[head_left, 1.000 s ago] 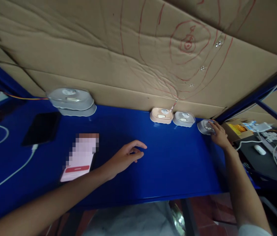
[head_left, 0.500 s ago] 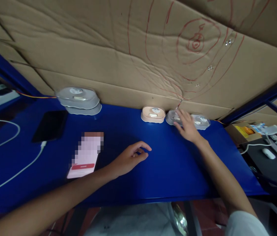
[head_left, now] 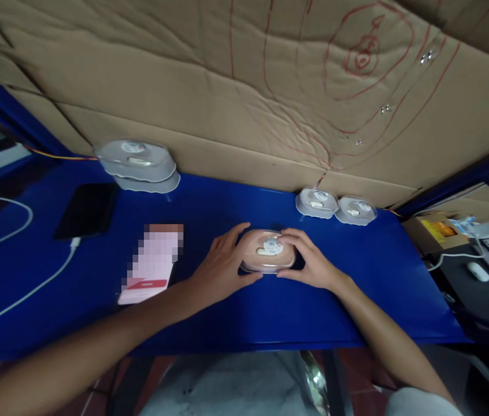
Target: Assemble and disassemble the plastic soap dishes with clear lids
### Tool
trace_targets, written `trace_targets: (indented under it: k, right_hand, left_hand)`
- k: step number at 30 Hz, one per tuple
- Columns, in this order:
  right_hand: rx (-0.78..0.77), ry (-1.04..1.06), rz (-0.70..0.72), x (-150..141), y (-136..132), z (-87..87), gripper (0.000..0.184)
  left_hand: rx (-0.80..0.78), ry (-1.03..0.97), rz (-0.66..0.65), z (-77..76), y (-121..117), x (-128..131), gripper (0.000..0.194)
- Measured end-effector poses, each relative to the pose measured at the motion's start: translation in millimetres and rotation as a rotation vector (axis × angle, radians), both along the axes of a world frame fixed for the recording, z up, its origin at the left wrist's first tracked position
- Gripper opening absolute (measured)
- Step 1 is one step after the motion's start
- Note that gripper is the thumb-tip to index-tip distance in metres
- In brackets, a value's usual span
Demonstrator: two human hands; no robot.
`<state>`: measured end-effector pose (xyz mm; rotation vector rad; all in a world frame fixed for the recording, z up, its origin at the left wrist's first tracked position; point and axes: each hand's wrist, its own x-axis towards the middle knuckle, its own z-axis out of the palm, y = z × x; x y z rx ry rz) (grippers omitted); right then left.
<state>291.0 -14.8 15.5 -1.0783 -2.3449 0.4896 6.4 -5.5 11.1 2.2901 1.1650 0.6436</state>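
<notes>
A peach oval plastic container (head_left: 266, 261) with a clear lid, a round white sticker and a pale bar on top is between my two hands at the middle of the table. My right hand (head_left: 314, 263) grips its right end, fingers over the far edge and thumb at the near one. Curved around the left end is my left hand (head_left: 222, 266), thumb along the near side. Two grey containers of the same shape stand side by side behind: one on the left (head_left: 316, 209) and one on the right (head_left: 356, 215).
Larger grey containers are stacked (head_left: 140, 167) at the back left. A phone with a lit screen (head_left: 153, 260) and a dark phone on a white cable (head_left: 86, 211) lie on the blue table (head_left: 210, 199). Cardboard (head_left: 184, 98) with red drawn lines rises behind. A white mouse (head_left: 478, 271) lies far right.
The peach container has come from the back edge to the table's middle. My right hand has left the grey containers and taken hold of it; my left hand has closed around its left end.
</notes>
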Motion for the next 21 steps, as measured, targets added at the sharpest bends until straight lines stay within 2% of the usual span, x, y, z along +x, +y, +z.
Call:
trace_targets:
  k: [4, 7, 11, 14, 16, 18, 21]
  right_hand:
    - [-0.055, 0.177, -0.016, 0.7, 2.3, -2.5, 0.058]
    - [-0.01, 0.196, -0.138, 10.2, 10.8, -5.8, 0.048]
    - [0.087, 0.07, -0.322, 28.7, 20.4, -13.0, 0.05]
    - [0.105, -0.085, -0.362, 31.5, 19.0, -14.2, 0.046]
    - [0.147, -0.17, -0.294, 24.3, 11.9, -9.8, 0.04]
    - [0.157, -0.24, -0.118, 12.5, 2.0, -2.8, 0.038]
    - [0.11, -0.296, 0.092, -4.5, -10.5, 5.1, 0.048]
  left_hand:
    - [-0.04, 0.031, -0.074, -5.5, 3.4, 0.4, 0.101]
    - [-0.065, 0.039, -0.061, -2.7, 3.6, 0.8, 0.111]
    - [-0.113, 0.057, -0.086, 4.0, 1.1, 0.1, 0.111]
    - [-0.123, 0.061, -0.104, 6.2, -1.2, -0.8, 0.106]
    - [-0.122, 0.037, -0.091, 5.9, -1.7, -0.9, 0.104]
    - [-0.117, 0.003, -0.079, 4.6, -0.9, -0.7, 0.103]
    - [-0.086, -0.053, -0.079, 3.2, 1.1, -0.9, 0.097]
